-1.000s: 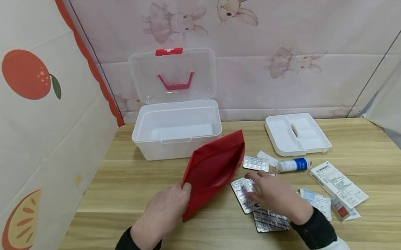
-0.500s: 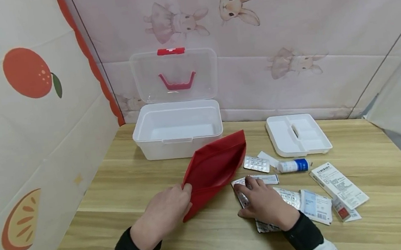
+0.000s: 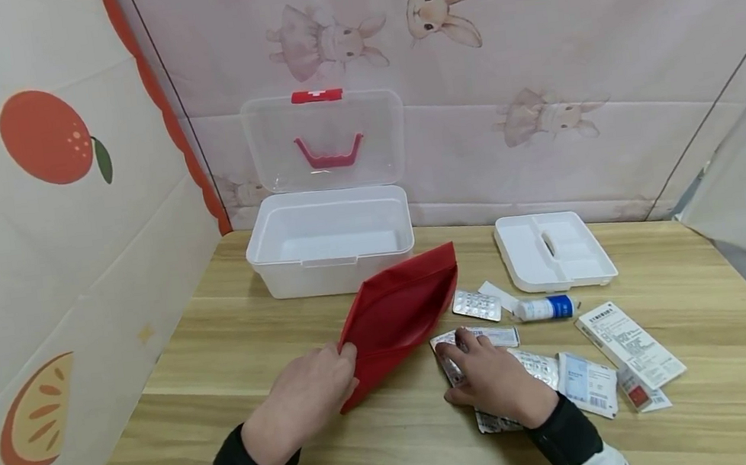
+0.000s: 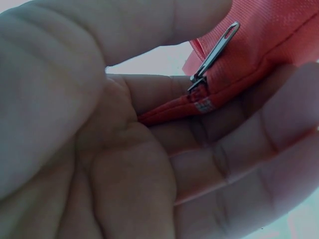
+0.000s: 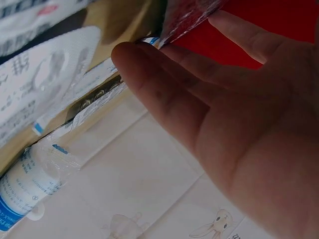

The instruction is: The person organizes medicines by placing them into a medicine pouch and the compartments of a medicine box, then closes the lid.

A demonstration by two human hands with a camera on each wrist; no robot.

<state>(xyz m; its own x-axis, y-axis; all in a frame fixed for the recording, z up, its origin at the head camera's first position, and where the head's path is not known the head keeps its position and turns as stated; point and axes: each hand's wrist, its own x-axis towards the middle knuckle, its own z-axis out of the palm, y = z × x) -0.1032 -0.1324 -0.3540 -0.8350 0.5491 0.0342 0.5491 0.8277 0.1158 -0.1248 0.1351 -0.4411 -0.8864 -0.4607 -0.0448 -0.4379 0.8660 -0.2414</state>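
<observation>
Head: the left hand (image 3: 305,394) pinches the gaping pouch (image 3: 378,370) by its edge, near the box (image 3: 333,275); the right hand (image 3: 493,380), fingers spread, lies over packs (image 3: 538,367). Left wrist: a zip pull (image 4: 218,49) beside the fingers. Right wrist: a bottle (image 5: 27,184) beyond the fingers.

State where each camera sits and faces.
Head: on the head, facing forward and down over the pale wooden table; left hand, right hand show.
Left wrist: there, facing that hand and a red fabric zip pouch.
Right wrist: there, facing that hand, with a white-and-blue cylindrical bottle beyond.
Shared by head and right wrist: the bottle.
</observation>
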